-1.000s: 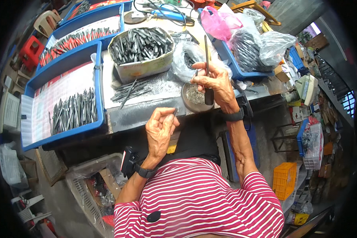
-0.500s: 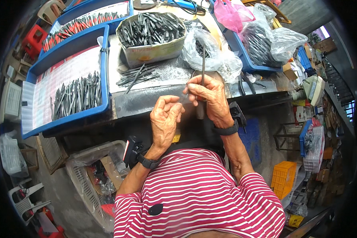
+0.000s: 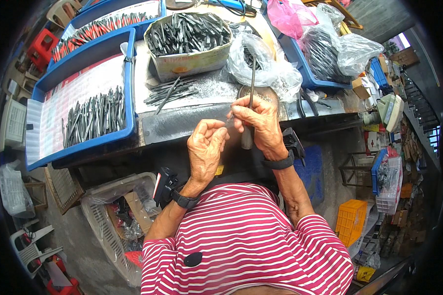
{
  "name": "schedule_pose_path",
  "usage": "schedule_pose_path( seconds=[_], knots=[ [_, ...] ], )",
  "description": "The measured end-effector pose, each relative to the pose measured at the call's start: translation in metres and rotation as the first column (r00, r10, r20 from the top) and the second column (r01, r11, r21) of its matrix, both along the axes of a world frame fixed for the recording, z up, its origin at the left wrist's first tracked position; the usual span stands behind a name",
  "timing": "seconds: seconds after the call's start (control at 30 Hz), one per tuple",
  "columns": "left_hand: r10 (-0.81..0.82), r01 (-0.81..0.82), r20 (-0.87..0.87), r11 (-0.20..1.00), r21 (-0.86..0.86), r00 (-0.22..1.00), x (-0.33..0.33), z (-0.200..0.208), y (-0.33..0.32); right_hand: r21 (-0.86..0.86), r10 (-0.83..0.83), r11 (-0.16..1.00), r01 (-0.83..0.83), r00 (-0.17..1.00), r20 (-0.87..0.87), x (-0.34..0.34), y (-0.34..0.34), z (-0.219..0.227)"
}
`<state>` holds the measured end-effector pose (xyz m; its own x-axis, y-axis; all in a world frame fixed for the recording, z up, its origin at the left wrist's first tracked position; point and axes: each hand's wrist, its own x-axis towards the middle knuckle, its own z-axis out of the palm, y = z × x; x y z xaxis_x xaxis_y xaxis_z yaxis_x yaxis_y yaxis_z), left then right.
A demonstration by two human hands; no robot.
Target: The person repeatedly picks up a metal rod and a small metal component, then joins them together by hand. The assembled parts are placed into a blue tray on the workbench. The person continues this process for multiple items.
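My right hand [image 3: 262, 124] is closed around a long thin dark rod with a thicker grey handle [image 3: 247, 139]. The rod points away from me, and the handle hangs below my fingers. My right thumb and forefinger also pinch together near a tiny bit that is too small to name. To the left, my left hand [image 3: 205, 150] is closed, thumb against bent fingers; what it holds, if anything, is hidden. Both hands are just in front of the worktable edge [image 3: 172, 129]. Beyond them lies a loose pile of thin dark metal pieces [image 3: 179, 92].
A blue tray [image 3: 131, 105] at left holds a row of dark metal pieces [image 3: 97, 117]. An open box [image 3: 192, 64] full of similar pieces stands behind. Plastic bags [image 3: 253, 64], a round block [image 3: 268, 96] and pliers [image 3: 307, 102] lie rightward. A crate [image 3: 106, 216] stands below.
The rod and handle have shifted very slightly to the left in my right hand. My left hand stays almost where it was, its fingers still closed.
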<state>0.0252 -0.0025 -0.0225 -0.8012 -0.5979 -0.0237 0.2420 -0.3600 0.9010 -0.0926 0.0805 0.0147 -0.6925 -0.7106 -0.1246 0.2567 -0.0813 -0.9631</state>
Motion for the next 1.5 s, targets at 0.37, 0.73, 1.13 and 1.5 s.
schedule_pose_path(
  seconds=[0.37,0.73,1.13,1.5],
  knots=[
    [0.037,-0.036,0.047,0.999,-0.014,0.998,0.0,-0.006,0.004,0.022,-0.095,0.995,0.098,0.991,-0.098,0.012,0.0,-0.009],
    [0.012,-0.009,0.063,0.998,-0.057,0.998,-0.002,-0.009,0.001,-0.005,-0.16,0.987,0.16,0.983,-0.085,0.019,-0.003,-0.008],
    [0.128,-0.114,0.009,0.914,-0.389,0.992,-0.004,-0.007,-0.012,0.038,-0.091,0.993,0.109,0.941,-0.327,0.025,-0.012,0.015],
    [0.032,-0.051,-0.233,0.996,-0.077,0.972,-0.006,-0.002,-0.028,-0.283,-0.023,0.959,-0.027,0.985,-0.171,0.01,-0.005,0.059]
  ],
)
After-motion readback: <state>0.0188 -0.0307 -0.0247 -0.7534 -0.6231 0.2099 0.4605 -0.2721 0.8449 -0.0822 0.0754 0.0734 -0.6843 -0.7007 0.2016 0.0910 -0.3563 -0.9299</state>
